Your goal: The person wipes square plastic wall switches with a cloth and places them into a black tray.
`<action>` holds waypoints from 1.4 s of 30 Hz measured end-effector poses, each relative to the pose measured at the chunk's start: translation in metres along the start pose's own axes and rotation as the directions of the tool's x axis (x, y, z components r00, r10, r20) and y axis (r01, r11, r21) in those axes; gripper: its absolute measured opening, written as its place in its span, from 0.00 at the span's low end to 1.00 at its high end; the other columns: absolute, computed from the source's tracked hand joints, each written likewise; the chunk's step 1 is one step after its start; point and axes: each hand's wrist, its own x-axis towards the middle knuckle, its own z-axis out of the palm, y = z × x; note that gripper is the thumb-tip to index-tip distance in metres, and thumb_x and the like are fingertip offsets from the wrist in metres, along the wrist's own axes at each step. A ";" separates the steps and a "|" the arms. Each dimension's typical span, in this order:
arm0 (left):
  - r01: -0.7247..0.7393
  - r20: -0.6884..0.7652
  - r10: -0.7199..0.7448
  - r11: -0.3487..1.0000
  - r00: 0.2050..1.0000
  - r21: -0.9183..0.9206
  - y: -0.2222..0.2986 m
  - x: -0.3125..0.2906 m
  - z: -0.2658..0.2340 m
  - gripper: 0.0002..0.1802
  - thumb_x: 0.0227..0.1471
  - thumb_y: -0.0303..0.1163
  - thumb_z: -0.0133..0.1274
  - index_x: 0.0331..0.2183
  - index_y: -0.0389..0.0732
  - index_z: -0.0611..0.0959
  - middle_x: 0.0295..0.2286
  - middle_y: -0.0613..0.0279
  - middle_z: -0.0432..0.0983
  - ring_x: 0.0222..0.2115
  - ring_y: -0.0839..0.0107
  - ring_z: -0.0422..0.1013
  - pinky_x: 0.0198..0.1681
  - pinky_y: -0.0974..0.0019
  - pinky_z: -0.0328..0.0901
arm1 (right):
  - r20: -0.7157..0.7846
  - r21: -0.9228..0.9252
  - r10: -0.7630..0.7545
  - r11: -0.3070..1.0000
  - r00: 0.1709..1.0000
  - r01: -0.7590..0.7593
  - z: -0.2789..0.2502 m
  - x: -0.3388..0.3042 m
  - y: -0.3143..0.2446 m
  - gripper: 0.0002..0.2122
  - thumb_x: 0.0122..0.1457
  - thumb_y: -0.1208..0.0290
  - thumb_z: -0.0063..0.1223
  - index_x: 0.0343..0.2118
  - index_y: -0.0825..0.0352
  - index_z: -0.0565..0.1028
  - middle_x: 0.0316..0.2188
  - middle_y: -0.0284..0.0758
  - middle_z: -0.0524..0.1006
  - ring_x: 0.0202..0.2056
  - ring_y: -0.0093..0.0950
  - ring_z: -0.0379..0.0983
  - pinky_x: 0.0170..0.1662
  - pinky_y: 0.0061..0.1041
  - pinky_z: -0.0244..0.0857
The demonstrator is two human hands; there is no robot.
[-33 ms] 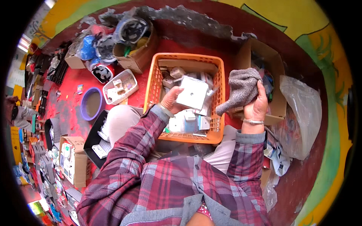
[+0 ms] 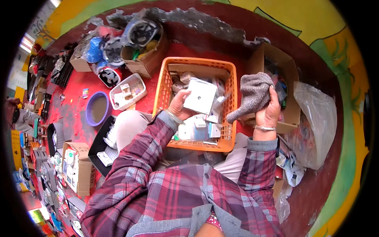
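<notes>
My left hand [image 2: 180, 106] is closed on the edge of a white square plastic box [image 2: 200, 96] with a small round dark spot in its middle. It holds the box over an orange plastic basket [image 2: 233, 136]. Several small white pieces [image 2: 193, 130] and packets in clear plastic lie in that basket. Right of the basket, my right hand [image 2: 268, 112] is raised and closed round a grey-brown cloth [image 2: 254, 93]. One end of the cloth hangs toward the basket's right rim. The box and the cloth are apart.
A cardboard box [image 2: 290, 67] and a clear plastic bag [image 2: 318, 130] stand at the right. At the left are a white basket [image 2: 130, 103], a purple basin [image 2: 87, 112], a black tray [image 2: 94, 152] and a cardboard box [image 2: 85, 170]. Wrapped helmets [image 2: 141, 33] sit behind, near the wall.
</notes>
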 end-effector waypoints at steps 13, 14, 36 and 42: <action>-0.114 0.268 0.178 0.964 0.947 -0.239 0.042 -0.030 0.066 0.33 0.59 0.54 0.29 0.55 0.39 0.63 0.53 0.51 0.61 0.54 0.54 0.60 0.57 0.48 0.52 | 0.713 -0.599 -0.171 0.355 0.680 0.718 0.098 -0.033 0.057 0.18 0.55 0.65 0.51 0.48 0.67 0.70 0.53 0.40 0.67 0.52 0.37 0.64 0.53 0.35 0.55; -0.108 0.278 0.177 0.963 0.944 -0.248 0.045 -0.028 0.064 0.32 0.59 0.52 0.29 0.55 0.39 0.64 0.53 0.51 0.62 0.53 0.56 0.61 0.57 0.50 0.53 | 0.841 -0.541 -0.043 -0.055 0.539 0.839 0.102 -0.030 0.065 0.17 0.53 0.65 0.53 0.46 0.65 0.72 0.53 0.39 0.67 0.53 0.39 0.63 0.54 0.37 0.52; -0.312 0.129 0.304 0.949 0.944 0.044 0.050 -0.024 0.058 0.35 0.55 0.57 0.37 0.56 0.44 0.62 0.53 0.56 0.63 0.51 0.59 0.63 0.53 0.49 0.58 | 0.049 -0.349 0.116 0.932 0.992 -0.092 0.067 0.051 0.100 0.16 0.65 0.64 0.35 0.43 0.72 0.70 0.35 0.37 0.76 0.35 0.25 0.72 0.41 0.23 0.67; -0.305 0.073 0.319 0.938 0.945 -0.164 0.055 -0.015 0.060 0.31 0.58 0.54 0.34 0.54 0.41 0.65 0.50 0.55 0.66 0.49 0.61 0.65 0.54 0.55 0.58 | 0.683 -0.574 -0.197 0.451 0.703 0.684 0.097 0.010 0.103 0.15 0.62 0.64 0.41 0.46 0.69 0.71 0.45 0.45 0.72 0.47 0.38 0.68 0.51 0.36 0.59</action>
